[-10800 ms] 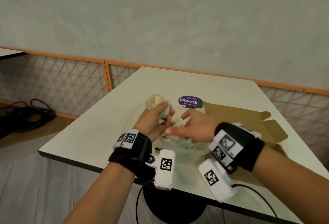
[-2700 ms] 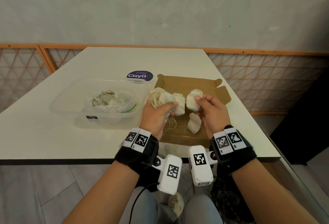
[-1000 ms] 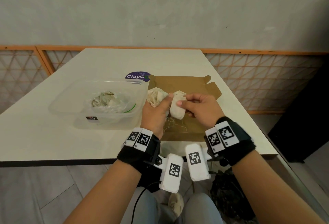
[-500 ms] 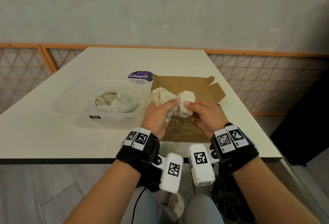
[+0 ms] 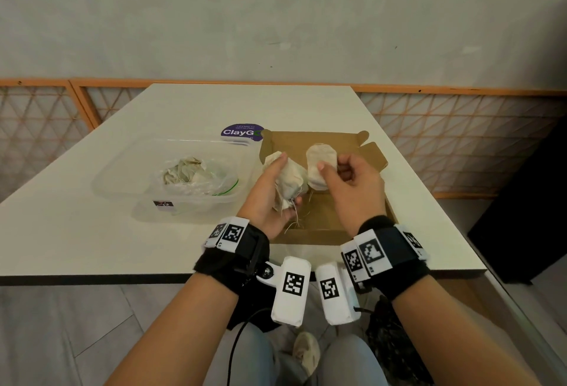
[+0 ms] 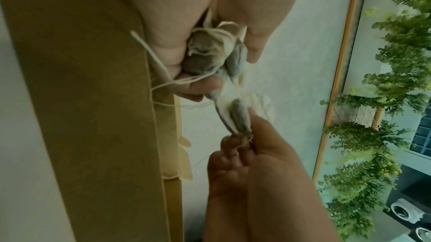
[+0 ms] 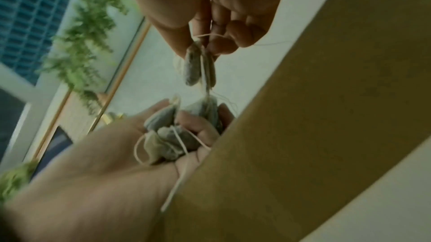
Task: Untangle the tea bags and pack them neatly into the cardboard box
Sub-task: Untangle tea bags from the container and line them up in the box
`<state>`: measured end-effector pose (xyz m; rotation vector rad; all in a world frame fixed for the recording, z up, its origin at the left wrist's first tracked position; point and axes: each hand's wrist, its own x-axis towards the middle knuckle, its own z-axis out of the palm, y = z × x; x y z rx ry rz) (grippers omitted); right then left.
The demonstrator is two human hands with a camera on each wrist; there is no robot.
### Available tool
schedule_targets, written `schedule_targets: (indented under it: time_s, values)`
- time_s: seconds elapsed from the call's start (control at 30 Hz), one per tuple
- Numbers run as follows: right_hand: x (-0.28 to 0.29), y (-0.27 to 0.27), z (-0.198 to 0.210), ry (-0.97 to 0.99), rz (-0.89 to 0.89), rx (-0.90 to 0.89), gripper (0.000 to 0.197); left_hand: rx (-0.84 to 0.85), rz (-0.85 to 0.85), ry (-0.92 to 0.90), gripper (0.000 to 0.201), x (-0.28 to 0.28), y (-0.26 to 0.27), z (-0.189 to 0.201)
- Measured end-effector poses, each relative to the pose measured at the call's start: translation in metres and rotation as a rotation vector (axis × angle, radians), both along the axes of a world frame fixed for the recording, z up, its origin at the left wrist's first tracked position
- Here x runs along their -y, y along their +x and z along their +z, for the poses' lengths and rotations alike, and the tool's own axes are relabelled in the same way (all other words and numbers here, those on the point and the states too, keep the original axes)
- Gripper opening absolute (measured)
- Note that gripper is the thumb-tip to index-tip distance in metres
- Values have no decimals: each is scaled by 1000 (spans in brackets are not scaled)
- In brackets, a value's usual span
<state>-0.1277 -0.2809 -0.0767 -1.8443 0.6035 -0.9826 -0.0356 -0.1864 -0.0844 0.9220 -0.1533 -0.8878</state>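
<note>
Paper tea bags (image 5: pixel 287 181) look soft, light and easy to rip. Left hand (image 5: pixel 270 201) squeezes the knotted bunch; right hand (image 5: pixel 352 189) fingers (image 5: pixel 322 167) pinch one tea bag (image 5: pixel 320 160) by its edge, just above the cardboard box (image 5: pixel 325 217). Thin strings (image 6: pixel 163 72) join them, so pull gently. Plastic tub (image 5: pixel 129 177) sits left of the fingers on the worktop (image 5: pixel 92 232).

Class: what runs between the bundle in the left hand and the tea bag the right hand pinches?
Thin strings link the bundle to the tea bag, clearest in the right wrist view.
</note>
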Motion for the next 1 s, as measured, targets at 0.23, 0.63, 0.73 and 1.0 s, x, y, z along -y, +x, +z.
schedule_targets:
  time_s: [0.23,0.63,0.73,1.0]
  values:
    - [-4,11,1,-207,115,-230,12,-41,-92,-83,35,-3,-1,2]
    - [7,-8,35,-2,387,-93,3,240,65,42,28,7,-5,-6]
    - [9,-7,28,-31,475,-272,11,259,32,-13,21,6,-6,-6]
    - [22,-6,18,211,379,-173,4,177,-37,18,15,1,-2,-6]
